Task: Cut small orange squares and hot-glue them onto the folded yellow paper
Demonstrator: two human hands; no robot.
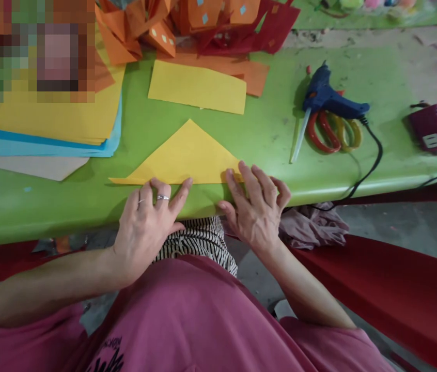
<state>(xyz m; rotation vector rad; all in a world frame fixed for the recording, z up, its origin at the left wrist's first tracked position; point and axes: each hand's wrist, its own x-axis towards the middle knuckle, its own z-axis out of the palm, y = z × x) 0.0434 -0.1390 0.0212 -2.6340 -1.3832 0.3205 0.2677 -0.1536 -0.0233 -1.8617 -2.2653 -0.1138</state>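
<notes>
A yellow sheet of paper, folded into a wide triangle, lies flat on the green table with its tip pointing away from me. Along its near edge runs a narrow folded strip. My left hand rests its fingertips on this edge left of the middle, fingers apart, a ring on one of them. On the right part of the same edge, the spread fingers of my right hand press down and cover the triangle's right corner. Neither hand grips the paper.
Beyond the triangle lies a yellow paper strip on orange paper. Stacked coloured sheets are at left. On the right sit a blue glue gun with a trailing cord, scissors and a purple box. Orange and red paper crafts stand behind.
</notes>
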